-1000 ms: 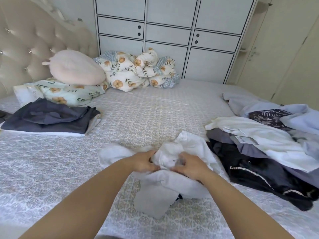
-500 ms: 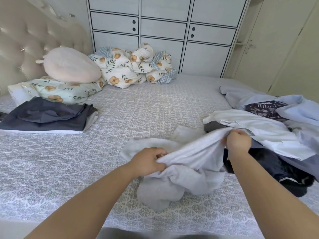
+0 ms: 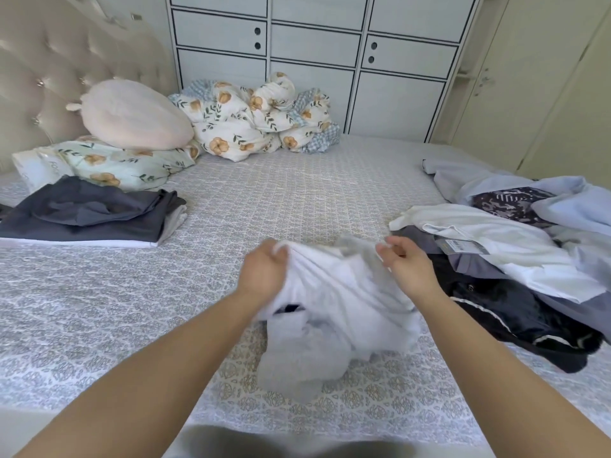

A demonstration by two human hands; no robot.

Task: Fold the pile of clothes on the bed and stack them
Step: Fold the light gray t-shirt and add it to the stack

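Bedspread (image 3: pixel 264 200) fills the frame; the folded stack (image 3: pixel 89 214) lies at left, the unsorted pile (image 3: pixel 515 256) at right. Between them, lower centre, the white garment (image 3: pixel 334 302) has bunched again after being stretched wide, so it looks not yet ready to fold. Left hand (image 3: pixel 264 269) grips its edge; right hand (image 3: pixel 401 259), drawn closer, has blurred, loosely curled fingers, grip unclear.

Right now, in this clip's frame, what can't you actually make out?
- Head view: white garment, motion-blurred; type unclear.
- Right hand fingertips blurred; grip on the cloth uncertain.
- Folded stack: lower layers covered by the dark top piece.
- Tag on the unfolded pile: print too small.
- Pile cut off by right edge.
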